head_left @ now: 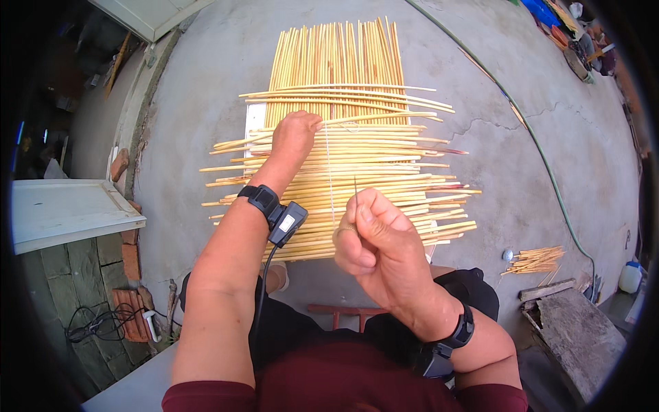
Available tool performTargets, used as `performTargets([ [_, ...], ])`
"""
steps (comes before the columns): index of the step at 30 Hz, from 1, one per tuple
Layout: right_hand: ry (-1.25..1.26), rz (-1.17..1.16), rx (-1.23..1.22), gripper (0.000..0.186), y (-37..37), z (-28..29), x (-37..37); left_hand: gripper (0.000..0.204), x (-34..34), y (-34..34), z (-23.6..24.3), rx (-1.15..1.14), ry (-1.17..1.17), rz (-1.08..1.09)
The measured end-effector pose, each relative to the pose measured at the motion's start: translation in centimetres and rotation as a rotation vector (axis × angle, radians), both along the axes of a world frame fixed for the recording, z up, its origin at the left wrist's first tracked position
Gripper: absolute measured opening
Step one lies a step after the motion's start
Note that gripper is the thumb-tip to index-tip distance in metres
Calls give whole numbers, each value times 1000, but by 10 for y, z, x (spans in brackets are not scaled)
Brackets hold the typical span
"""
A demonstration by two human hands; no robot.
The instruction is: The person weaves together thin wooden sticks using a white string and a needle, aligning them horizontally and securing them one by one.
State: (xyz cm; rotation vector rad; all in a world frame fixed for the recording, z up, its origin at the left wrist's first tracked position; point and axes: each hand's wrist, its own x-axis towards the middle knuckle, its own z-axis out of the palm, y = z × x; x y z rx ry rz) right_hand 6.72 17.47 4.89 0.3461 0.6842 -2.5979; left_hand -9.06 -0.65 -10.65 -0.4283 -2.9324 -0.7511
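Observation:
Thin peeled yellow sticks lie in two layers before me: upright sticks (333, 51) at the back and a layer of crosswise sticks (384, 168) over them. My left hand (295, 137) is closed at the far part of the crosswise layer, its fingertips pressed on a stick (377, 117); they are partly hidden. From beside them a white thread (329, 161) runs toward me across the sticks, with a loose loop lying nearby. Nearer to me, my right hand (384, 240) pinches a thin dark needle (355, 189) between thumb and forefinger, point up, above the sticks.
A white board (255, 118) shows under the sticks. On the concrete floor, a green hose (542, 158) curves along the right, near a small stick pile (535, 260) and a rough grey board (580, 336). At the left are a white door panel (75, 213) and bricks (130, 312).

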Motion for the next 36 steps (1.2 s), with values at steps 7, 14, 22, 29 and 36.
performTargets([
  [7,-72,413,-332,13,-5,-1,35,13,-35,-6,-49,1,49,-17],
  [14,179,910,-457,14,22,5,22,13,-51,-4,-77,29,-8,-21],
  [22,-184,283,195,9,40,-14,-41,13,-41,-5,-59,136,-54,80],
  [29,-237,-64,400,6,16,-77,-87,11,-29,-4,-31,122,2,3],
  [36,-6,2,1137,45,-28,-172,-128,13,-31,-6,-24,162,-2,-65],
])
